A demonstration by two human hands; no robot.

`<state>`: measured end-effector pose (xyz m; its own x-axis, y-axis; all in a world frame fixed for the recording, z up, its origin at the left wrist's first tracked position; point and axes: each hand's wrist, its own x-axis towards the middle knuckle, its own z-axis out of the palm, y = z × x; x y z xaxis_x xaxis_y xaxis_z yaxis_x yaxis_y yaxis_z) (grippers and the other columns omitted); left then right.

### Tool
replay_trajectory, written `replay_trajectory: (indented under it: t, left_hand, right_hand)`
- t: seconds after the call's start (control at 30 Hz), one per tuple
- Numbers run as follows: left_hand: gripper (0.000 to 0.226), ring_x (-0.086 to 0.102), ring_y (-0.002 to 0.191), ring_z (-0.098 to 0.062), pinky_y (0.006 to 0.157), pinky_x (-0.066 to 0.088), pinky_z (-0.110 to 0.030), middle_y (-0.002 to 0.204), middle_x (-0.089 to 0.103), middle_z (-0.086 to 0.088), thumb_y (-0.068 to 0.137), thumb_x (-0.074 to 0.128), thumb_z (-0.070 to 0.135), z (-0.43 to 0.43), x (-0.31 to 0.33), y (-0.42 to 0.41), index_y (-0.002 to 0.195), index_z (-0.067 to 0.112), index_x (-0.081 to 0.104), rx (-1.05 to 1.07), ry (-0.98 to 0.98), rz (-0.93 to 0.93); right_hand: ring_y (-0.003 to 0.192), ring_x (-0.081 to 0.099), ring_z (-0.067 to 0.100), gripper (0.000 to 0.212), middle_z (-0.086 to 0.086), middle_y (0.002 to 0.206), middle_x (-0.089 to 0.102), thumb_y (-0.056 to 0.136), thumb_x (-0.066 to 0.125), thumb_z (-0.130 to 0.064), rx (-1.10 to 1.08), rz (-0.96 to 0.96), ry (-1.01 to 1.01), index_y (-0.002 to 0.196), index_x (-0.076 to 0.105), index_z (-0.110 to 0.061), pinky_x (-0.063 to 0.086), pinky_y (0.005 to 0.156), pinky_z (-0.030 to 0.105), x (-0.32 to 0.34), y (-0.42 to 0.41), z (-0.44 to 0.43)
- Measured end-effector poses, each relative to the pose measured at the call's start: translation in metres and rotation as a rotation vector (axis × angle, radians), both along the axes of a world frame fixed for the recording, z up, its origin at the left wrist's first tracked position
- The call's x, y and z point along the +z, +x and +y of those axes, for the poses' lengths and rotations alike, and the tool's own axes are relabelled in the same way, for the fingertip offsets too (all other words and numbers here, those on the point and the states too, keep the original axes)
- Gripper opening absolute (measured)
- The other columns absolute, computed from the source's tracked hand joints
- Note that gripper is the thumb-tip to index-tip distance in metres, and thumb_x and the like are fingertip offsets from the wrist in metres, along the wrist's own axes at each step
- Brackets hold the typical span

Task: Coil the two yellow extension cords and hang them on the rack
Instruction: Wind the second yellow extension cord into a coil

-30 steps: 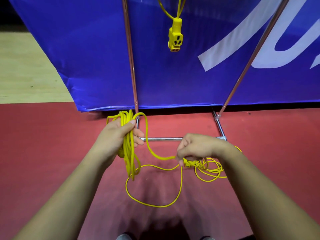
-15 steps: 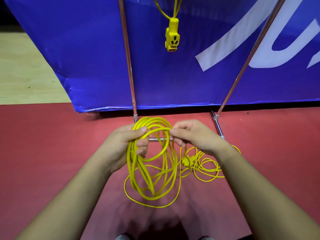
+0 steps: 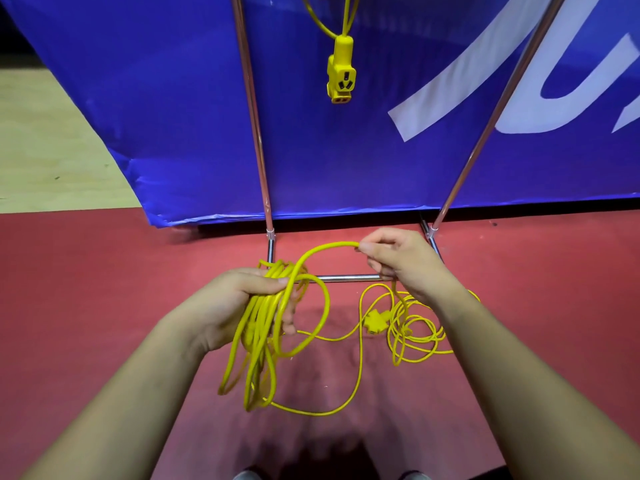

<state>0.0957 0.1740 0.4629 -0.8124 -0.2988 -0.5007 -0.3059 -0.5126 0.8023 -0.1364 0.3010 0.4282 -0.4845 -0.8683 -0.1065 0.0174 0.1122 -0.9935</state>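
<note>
Yellow cord (image 3: 263,327) coils bunch in left hand (image 3: 239,303); red floor (image 3: 104,289) open leftward.

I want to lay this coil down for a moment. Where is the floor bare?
The red floor left of the left hand is bare. Right of the coil, loose cord loops and a plug crowd the floor below the right hand.

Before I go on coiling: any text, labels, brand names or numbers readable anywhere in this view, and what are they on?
Blue banner: large white letter shapes, cropped by the frame edge; no whole word reads.
Hanging yellow socket: only the slot holes show, no readable marking.
Socket on the floor: too small to read.
Nothing else carries text.
</note>
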Motion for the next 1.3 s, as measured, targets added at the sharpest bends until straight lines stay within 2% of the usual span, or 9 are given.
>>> replay_trajectory:
  t: [0.17, 0.3, 0.43, 0.53, 0.8, 0.9, 1.03, 1.17, 1.3]
  left_hand:
    - [0.021, 0.06, 0.046, -0.026, 0.045, 0.051, -0.029, 0.057, 0.057, -0.015, 0.079, 0.051, 0.014, 0.002, 0.006, -0.004, 0.072, 0.001, 0.066, 0.014, 0.111, 0.026]
    - [0.019, 0.06, 0.046, -0.026, 0.045, 0.049, -0.029, 0.056, 0.056, -0.011, 0.082, 0.052, 0.016, 0.004, 0.003, -0.006, 0.075, 0.002, 0.063, -0.021, 0.097, 0.022]
    - [0.016, 0.054, 0.046, -0.024, 0.048, 0.047, -0.028, 0.055, 0.05, -0.009, 0.081, 0.055, 0.016, 0.005, -0.006, -0.005, 0.079, 0.003, 0.063, -0.029, 0.023, 0.023]
    - [0.015, 0.039, 0.041, -0.017, 0.043, 0.039, -0.024, 0.051, 0.038, -0.001, 0.083, 0.054, 0.016, 0.004, -0.006, -0.005, 0.075, 0.005, 0.061, 0.037, 0.019, 0.096]
    - [0.015, 0.038, 0.04, -0.014, 0.047, 0.036, -0.024, 0.05, 0.036, 0.003, 0.08, 0.058, 0.021, -0.014, 0.002, 0.003, 0.077, 0.006, 0.057, 0.177, 0.077, 0.178]
    - [0.016, 0.043, 0.042, -0.022, 0.047, 0.04, -0.026, 0.052, 0.041, -0.005, 0.083, 0.052, 0.017, -0.014, 0.001, 0.006, 0.076, 0.005, 0.059, 0.102, -0.005, 0.09]
    - [0.024, 0.048, 0.039, -0.023, 0.043, 0.042, -0.025, 0.053, 0.051, -0.012, 0.082, 0.05, 0.014, -0.011, 0.002, 0.004, 0.064, 0.007, 0.065, 0.033, -0.038, 0.017]
    - [0.018, 0.052, 0.037, -0.023, 0.039, 0.044, -0.023, 0.061, 0.065, -0.017, 0.079, 0.052, 0.013, -0.008, 0.003, 0.003, 0.077, -0.002, 0.063, 0.026, -0.012, -0.031]
    - [0.018, 0.054, 0.042, -0.024, 0.044, 0.044, -0.024, 0.063, 0.065, -0.017, 0.078, 0.054, 0.014, -0.004, -0.004, -0.001, 0.082, -0.003, 0.06, 0.058, -0.07, -0.027]
  right_hand:
    - [0.052, 0.035, 0.019, 0.006, 0.007, 0.053, 0.05, 0.087, 0.069, -0.008, 0.123, 0.121, -0.032, 0.081, 0.069, -0.007, 0.024, 0.048, 0.026, 0.019, 0.018, -0.005]
    - [0.052, 0.046, 0.009, 0.006, 0.007, 0.056, 0.055, 0.084, 0.072, -0.006, 0.267, 0.273, -0.012, 0.079, 0.071, -0.003, 0.037, 0.052, 0.017, 0.032, 0.04, -0.007]
    - [0.051, 0.044, 0.003, 0.013, -0.008, 0.054, 0.054, 0.084, 0.073, -0.013, 0.362, 0.433, 0.025, 0.08, 0.066, -0.003, 0.036, 0.053, 0.018, 0.033, 0.055, -0.011]
    - [0.053, 0.049, 0.008, 0.013, -0.002, 0.057, 0.056, 0.086, 0.072, -0.014, 0.369, 0.357, 0.041, 0.083, 0.062, -0.006, 0.039, 0.053, 0.019, 0.026, 0.051, -0.01]
    - [0.049, 0.039, -0.001, 0.025, -0.011, 0.056, 0.05, 0.091, 0.067, -0.025, 0.492, 0.413, 0.478, 0.068, 0.061, -0.016, 0.032, 0.052, 0.021, -0.04, -0.002, 0.014]
    - [0.056, 0.05, 0.01, 0.023, -0.001, 0.059, 0.06, 0.091, 0.066, -0.022, 0.299, 0.304, 0.374, 0.082, 0.068, 0.0, 0.037, 0.058, 0.027, -0.046, -0.008, 0.015]
    - [0.05, 0.04, 0.002, 0.014, -0.013, 0.049, 0.048, 0.094, 0.062, -0.02, 0.084, 0.276, 0.2, 0.09, 0.075, -0.015, 0.032, 0.053, 0.019, -0.027, -0.004, 0.003]
    - [0.071, 0.058, -0.014, 0.01, -0.022, 0.076, 0.07, 0.09, 0.067, -0.015, 0.091, 0.341, 0.122, 0.096, 0.075, -0.014, 0.041, 0.069, 0.004, -0.01, 0.009, -0.007]
    - [0.064, 0.055, -0.008, 0.01, -0.02, 0.064, 0.066, 0.089, 0.068, -0.014, 0.15, 0.39, 0.054, 0.081, 0.073, -0.017, 0.039, 0.063, 0.007, 0.01, 0.025, -0.014]
